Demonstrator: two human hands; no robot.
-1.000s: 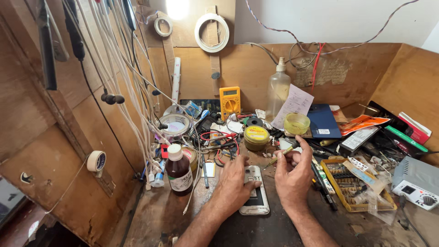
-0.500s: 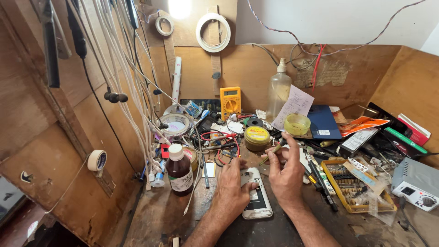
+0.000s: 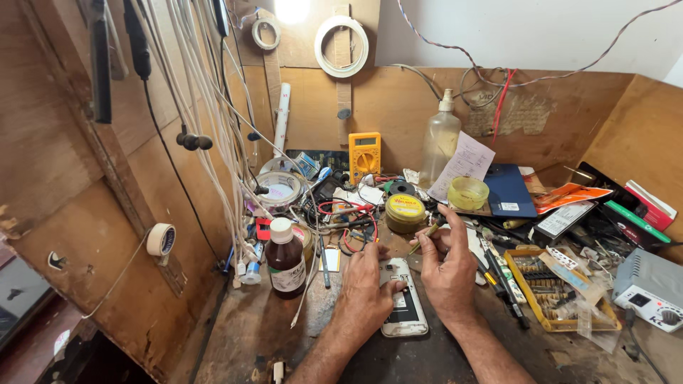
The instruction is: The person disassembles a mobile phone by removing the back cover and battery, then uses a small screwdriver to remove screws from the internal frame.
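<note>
An opened white phone [image 3: 403, 307] lies face down on the wooden bench in front of me. My left hand [image 3: 366, 284] rests on its left side and presses it to the bench, thumb across its back. My right hand [image 3: 448, 267] hovers just right of the phone and pinches a thin yellow-handled tool [image 3: 422, 239], whose tip points left and up over the phone's top end. A round yellow-lidded tin [image 3: 405, 212] stands just beyond both hands.
A brown bottle with a white cap [image 3: 286, 258] stands to the left. A yellow multimeter [image 3: 363, 156], clear squeeze bottle [image 3: 439, 142] and tangled red wires [image 3: 346, 222] crowd the back. A yellow tray of bits [image 3: 555, 288], pens and a grey power unit [image 3: 651, 288] lie right. White cables [image 3: 213, 114] hang left.
My right hand has lifted from the bench and raised the thin tool towards the phone's top end. My left hand shifted further onto the phone.
</note>
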